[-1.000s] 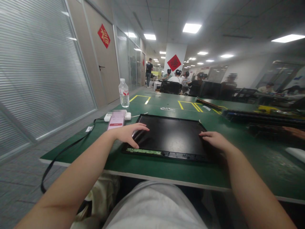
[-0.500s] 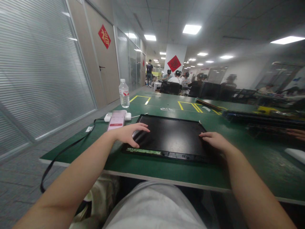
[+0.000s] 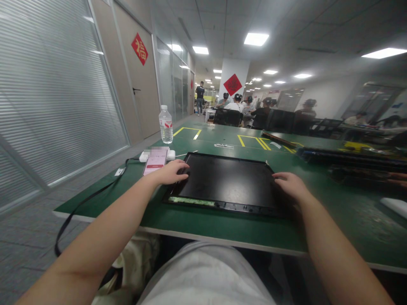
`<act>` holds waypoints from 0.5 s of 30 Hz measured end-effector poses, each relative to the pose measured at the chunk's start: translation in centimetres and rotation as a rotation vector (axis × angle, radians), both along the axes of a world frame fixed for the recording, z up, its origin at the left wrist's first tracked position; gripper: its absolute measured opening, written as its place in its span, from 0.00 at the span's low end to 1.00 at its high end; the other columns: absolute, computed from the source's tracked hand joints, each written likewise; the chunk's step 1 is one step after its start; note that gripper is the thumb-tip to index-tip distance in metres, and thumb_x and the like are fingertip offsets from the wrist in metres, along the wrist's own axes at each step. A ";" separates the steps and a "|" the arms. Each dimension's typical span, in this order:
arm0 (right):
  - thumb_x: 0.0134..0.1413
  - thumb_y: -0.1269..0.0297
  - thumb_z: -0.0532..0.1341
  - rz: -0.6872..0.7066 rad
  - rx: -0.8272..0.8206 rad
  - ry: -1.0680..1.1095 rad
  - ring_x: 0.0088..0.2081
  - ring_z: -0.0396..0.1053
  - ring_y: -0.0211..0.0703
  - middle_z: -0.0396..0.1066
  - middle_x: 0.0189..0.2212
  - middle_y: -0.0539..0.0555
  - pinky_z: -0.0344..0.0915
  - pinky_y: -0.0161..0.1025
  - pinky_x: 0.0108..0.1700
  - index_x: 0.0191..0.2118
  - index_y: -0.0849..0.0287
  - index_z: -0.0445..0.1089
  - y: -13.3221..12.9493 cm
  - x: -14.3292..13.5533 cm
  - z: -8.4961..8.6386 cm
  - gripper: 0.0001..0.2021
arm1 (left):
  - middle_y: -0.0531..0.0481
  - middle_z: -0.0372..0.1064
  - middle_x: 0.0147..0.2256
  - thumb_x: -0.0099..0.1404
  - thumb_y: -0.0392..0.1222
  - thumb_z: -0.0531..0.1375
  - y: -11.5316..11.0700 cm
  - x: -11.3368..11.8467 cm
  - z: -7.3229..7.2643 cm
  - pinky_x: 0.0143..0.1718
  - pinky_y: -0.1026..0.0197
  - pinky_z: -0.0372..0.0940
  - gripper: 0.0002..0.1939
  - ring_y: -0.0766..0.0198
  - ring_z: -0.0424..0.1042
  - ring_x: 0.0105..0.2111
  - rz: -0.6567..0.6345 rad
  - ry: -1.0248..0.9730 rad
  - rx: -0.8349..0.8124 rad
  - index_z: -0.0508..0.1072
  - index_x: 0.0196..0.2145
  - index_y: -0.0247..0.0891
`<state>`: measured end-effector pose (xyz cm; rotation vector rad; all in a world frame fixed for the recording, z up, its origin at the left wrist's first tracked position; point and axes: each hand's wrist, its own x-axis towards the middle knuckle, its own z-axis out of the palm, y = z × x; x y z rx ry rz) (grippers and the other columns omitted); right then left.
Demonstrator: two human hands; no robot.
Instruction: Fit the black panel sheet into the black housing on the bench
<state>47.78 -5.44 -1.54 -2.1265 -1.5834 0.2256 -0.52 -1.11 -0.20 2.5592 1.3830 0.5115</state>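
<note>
A dark flat display panel (image 3: 227, 178) lies on the green table in front of me, with a green circuit strip (image 3: 191, 201) along its near left edge. My left hand (image 3: 173, 172) is at the panel's left edge, its fingers and thumb bent over the rim. At the opposite edge, my right hand (image 3: 291, 185) has its fingertips curled over the right rim, and its thumb is hidden. Both hands appear closed on the sides of the panel. What lies under the panel cannot be seen.
A phone (image 3: 155, 161) leans on a white power strip (image 3: 171, 155) left of the panel. Behind it stands a water bottle (image 3: 165, 125). Dark long parts (image 3: 346, 156) lie at the right, near another person's hand (image 3: 397, 178). A black cable (image 3: 92, 195) crosses the table's left edge.
My left hand has drawn back left from over the panel to its edge, thumb and fingers closer together. My right hand has shifted slightly outward to the right. The panel looks unmoved.
</note>
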 end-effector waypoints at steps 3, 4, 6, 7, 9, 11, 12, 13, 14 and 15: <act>0.52 0.67 0.59 -0.063 -0.107 0.065 0.43 0.76 0.53 0.78 0.44 0.60 0.70 0.42 0.46 0.49 0.59 0.79 0.3 0.7 -0.4 0.19 | 0.34 0.69 0.55 0.62 0.45 0.57 0.5 0.0 -0.5 0.60 0.49 0.61 0.23 0.45 0.69 0.55 0.089 0.049 0.045 0.76 0.51 0.33; 0.51 0.69 0.59 -0.062 -0.131 0.088 0.42 0.76 0.52 0.78 0.44 0.60 0.70 0.41 0.45 0.49 0.60 0.78 0.4 0.9 -0.6 0.20 | 0.34 0.70 0.54 0.62 0.44 0.56 0.6 0.0 -0.5 0.60 0.49 0.61 0.23 0.46 0.69 0.55 0.102 0.070 0.052 0.76 0.52 0.32; 0.48 0.72 0.59 -0.040 -0.151 0.111 0.41 0.77 0.51 0.79 0.43 0.60 0.70 0.40 0.44 0.50 0.61 0.78 0.6 1.3 -1.0 0.22 | 0.34 0.70 0.54 0.64 0.43 0.54 0.7 0.0 -0.5 0.60 0.51 0.61 0.23 0.47 0.70 0.55 0.113 0.114 0.050 0.76 0.53 0.31; 0.46 0.73 0.59 -0.026 -0.152 0.112 0.41 0.77 0.50 0.79 0.44 0.60 0.70 0.39 0.44 0.50 0.61 0.78 0.7 1.4 -1.2 0.23 | 0.34 0.70 0.54 0.64 0.42 0.53 0.7 0.1 -0.5 0.60 0.52 0.60 0.24 0.48 0.69 0.55 0.115 0.136 0.046 0.76 0.53 0.30; 0.43 0.75 0.59 -0.005 -0.153 0.106 0.42 0.76 0.50 0.78 0.44 0.60 0.70 0.39 0.44 0.49 0.61 0.78 0.9 1.8 -1.5 0.25 | 0.33 0.69 0.55 0.66 0.41 0.50 0.7 0.2 -0.4 0.61 0.53 0.59 0.24 0.48 0.69 0.56 0.111 0.177 0.037 0.75 0.53 0.29; 0.41 0.77 0.58 0.008 -0.142 0.110 0.42 0.76 0.50 0.78 0.44 0.59 0.70 0.38 0.44 0.49 0.60 0.79 1.0 2.1 -1.8 0.26 | 0.33 0.69 0.56 0.66 0.39 0.49 0.6 0.3 -0.3 0.61 0.54 0.59 0.25 0.49 0.68 0.57 0.111 0.207 0.033 0.75 0.54 0.28; 0.40 0.78 0.57 0.008 -0.135 0.120 0.42 0.76 0.49 0.79 0.44 0.59 0.70 0.38 0.44 0.48 0.59 0.79 1.0 2.2 -1.9 0.27 | 0.33 0.69 0.56 0.66 0.39 0.49 0.6 0.3 -0.3 0.61 0.54 0.59 0.25 0.49 0.68 0.57 0.113 0.217 0.035 0.75 0.54 0.28; 0.39 0.79 0.57 0.005 -0.129 0.136 0.42 0.76 0.49 0.79 0.43 0.58 0.70 0.37 0.43 0.48 0.59 0.79 1.0 2.3 -2.0 0.28 | 0.34 0.69 0.56 0.66 0.39 0.49 0.5 0.3 -0.3 0.61 0.54 0.59 0.25 0.49 0.68 0.57 0.116 0.224 0.037 0.75 0.54 0.28; 0.38 0.80 0.57 -0.001 -0.126 0.153 0.42 0.76 0.49 0.79 0.42 0.58 0.70 0.37 0.43 0.48 0.59 0.79 1.0 2.4 -2.1 0.28 | 0.34 0.69 0.56 0.65 0.39 0.49 0.5 0.3 -0.3 0.61 0.54 0.59 0.25 0.49 0.68 0.57 0.120 0.226 0.039 0.76 0.54 0.28; 0.38 0.80 0.57 -0.006 -0.128 0.170 0.41 0.76 0.49 0.79 0.41 0.58 0.70 0.37 0.42 0.48 0.59 0.79 1.0 2.5 -2.2 0.29 | 0.34 0.69 0.56 0.65 0.38 0.50 0.5 0.3 -0.3 0.61 0.54 0.59 0.25 0.49 0.68 0.57 0.124 0.225 0.041 0.76 0.54 0.29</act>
